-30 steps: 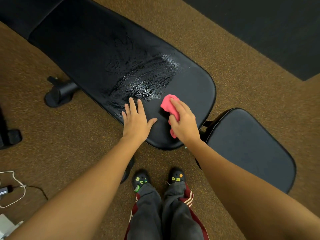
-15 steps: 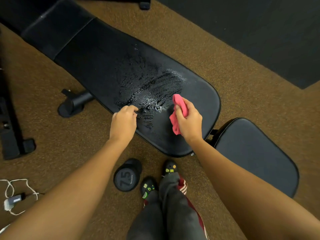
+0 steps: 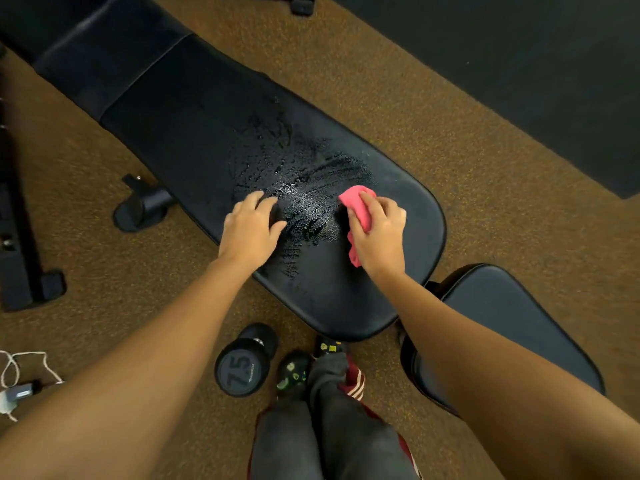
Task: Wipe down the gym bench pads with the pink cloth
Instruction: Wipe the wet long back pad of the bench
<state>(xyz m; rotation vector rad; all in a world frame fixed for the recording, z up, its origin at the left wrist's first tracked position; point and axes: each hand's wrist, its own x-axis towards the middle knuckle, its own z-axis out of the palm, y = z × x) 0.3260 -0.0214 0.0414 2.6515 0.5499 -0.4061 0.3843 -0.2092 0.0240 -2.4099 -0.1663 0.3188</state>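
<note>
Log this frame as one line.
back pad: wet streaks between hands | right hand: grips pink cloth on it | left hand: rests on it | seat pad: no streaks

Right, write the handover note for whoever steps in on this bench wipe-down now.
Left hand: holds nothing, bent fingers resting on the long pad beside the wet patch.
Right hand: grips the pink cloth, pressed on the long pad at the patch's other edge.
Done: the middle of the long pad is wet and streaked, so wiping looks under way there.
To do: the rest of the long pad, then the seat pad, which shows no wetness. Mind the dumbbell on the floor by the feet.
</note>
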